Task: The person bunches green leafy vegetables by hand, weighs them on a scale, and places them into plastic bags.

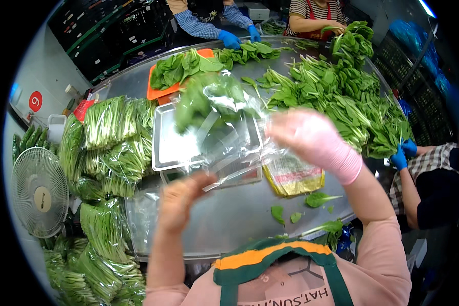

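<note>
A clear plastic bag (229,153) holding leafy greens (209,102) hangs over a metal tray (169,148) at the middle of the steel table. My right hand (311,140), in a pink glove, is closed on the bag's right side; its fingers are blurred. My bare left hand (183,199) is at the bag's lower left edge, blurred, and I cannot make out whether its fingers grip it. A yellow printed package (290,181) lies under my right hand. An orange tray (154,85) of loose leaves stands behind the metal tray.
Bagged greens (107,127) are stacked left, beside a fan (40,191). Loose greens (336,97) heap at the right. Co-workers' blue-gloved hands (229,40) work at the far edge; another person (428,188) handles greens at the right. Crates (418,112) stand beyond.
</note>
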Demonstrator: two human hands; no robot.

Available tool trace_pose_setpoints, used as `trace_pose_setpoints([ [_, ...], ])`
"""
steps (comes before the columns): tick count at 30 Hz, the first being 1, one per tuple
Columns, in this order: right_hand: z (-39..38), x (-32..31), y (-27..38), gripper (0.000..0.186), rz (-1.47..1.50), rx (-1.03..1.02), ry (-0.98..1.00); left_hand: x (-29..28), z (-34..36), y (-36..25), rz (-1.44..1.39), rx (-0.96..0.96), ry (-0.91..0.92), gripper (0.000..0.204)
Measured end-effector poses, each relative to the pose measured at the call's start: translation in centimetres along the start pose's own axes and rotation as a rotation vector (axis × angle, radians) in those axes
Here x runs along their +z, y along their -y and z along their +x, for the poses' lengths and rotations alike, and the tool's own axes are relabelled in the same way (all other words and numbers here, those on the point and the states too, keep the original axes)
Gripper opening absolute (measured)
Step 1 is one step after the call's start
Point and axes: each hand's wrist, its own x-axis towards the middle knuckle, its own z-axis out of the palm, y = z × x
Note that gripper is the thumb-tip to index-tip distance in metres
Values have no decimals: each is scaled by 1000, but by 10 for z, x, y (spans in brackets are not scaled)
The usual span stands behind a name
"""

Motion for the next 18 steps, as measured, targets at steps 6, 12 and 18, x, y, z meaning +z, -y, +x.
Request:
trace_pose_setpoints([
  [6, 37, 49, 5, 37, 636, 242, -88, 2, -24, 125, -167, -459, -205, 38],
  [12, 78, 196, 22, 62, 169, 327, 243, 0, -28, 129, -146, -428, -219, 38],
  [18, 64, 164, 48, 27, 377, 251, -136, -4, -36, 128, -48, -407, -192, 39],
])
